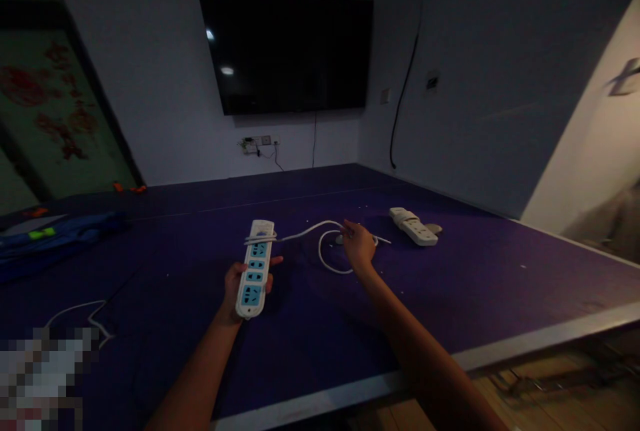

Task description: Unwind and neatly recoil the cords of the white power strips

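Observation:
My left hand (234, 286) is closed around the lower half of a white power strip (255, 269) with blue socket panels, its face toward me. A white cord (310, 227) is wound around the strip's upper end and runs right to my right hand (359, 246). That hand is closed on the cord, its fingers pinched. A loop of the cord hangs below and left of it, over the purple tabletop (320, 331). Another white power strip (413, 225), its cord wrapped around one end, lies on the table to the right of my right hand.
Dark blue cloth (95, 231) lies at the table's left, with orange bits (137, 189) behind it. A thin white cable (95, 317) lies front left, beside a blurred patch. A television (295, 54) hangs on the wall above several sockets (265, 141). The table's pale edge (500, 351) runs along the front.

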Demonstrator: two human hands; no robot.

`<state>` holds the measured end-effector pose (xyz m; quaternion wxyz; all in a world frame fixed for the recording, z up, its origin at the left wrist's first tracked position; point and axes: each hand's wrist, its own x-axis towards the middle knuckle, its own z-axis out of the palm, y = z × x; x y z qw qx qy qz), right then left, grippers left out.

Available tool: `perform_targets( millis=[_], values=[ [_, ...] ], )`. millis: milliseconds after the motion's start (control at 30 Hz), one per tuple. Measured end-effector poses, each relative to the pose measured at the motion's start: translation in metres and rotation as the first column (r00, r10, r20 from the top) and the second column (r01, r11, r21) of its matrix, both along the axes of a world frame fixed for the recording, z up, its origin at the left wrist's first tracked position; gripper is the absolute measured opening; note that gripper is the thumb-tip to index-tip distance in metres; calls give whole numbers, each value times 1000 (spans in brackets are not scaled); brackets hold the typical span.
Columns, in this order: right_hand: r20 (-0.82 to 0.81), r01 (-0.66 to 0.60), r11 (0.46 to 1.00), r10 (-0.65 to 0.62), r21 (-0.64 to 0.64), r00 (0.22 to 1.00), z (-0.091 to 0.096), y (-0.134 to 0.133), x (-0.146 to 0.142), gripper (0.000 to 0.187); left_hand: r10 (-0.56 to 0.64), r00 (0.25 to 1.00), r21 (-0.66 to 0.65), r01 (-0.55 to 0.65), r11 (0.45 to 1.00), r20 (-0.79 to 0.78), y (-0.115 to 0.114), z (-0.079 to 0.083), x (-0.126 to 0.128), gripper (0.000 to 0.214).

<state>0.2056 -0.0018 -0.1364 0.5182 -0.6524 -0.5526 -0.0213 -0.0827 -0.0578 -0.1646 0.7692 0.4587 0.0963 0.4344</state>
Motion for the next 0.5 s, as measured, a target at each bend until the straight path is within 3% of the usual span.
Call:
perform_targets(
  millis=[100, 167, 233, 333, 433, 500],
  values=[
    [145, -203, 973, 186, 112, 972, -6, 3, -7, 50, 23, 1000, -3, -23, 1000, 7, 1, -1, 0, 63],
    [275, -396, 895, 335, 208, 901, -6, 0, -17, 54, 20, 1000, 2, -20, 1000, -11, 1, -1, 3, 62],
    [401, -556, 804, 448, 212, 799, -3, -8, -29, 44, 24, 999, 13, -24, 1000, -28, 0, -1, 6, 62],
    [544, -663, 747, 534, 55, 647, 0, -20, -44, 25, -4, 998, 41, 6, 999, -67, -6, 2, 8, 62],
    [611, -670, 718, 620, -190, 492, 2, -28, -50, 27, -50, 994, 72, 57, 996, -95, -11, 5, 8, 62],
    [600, -626, 704, 672, -335, 434, 2, -32, -51, 30, -53, 993, 84, 62, 995, -103, -14, 5, 9, 61]
  ],
)
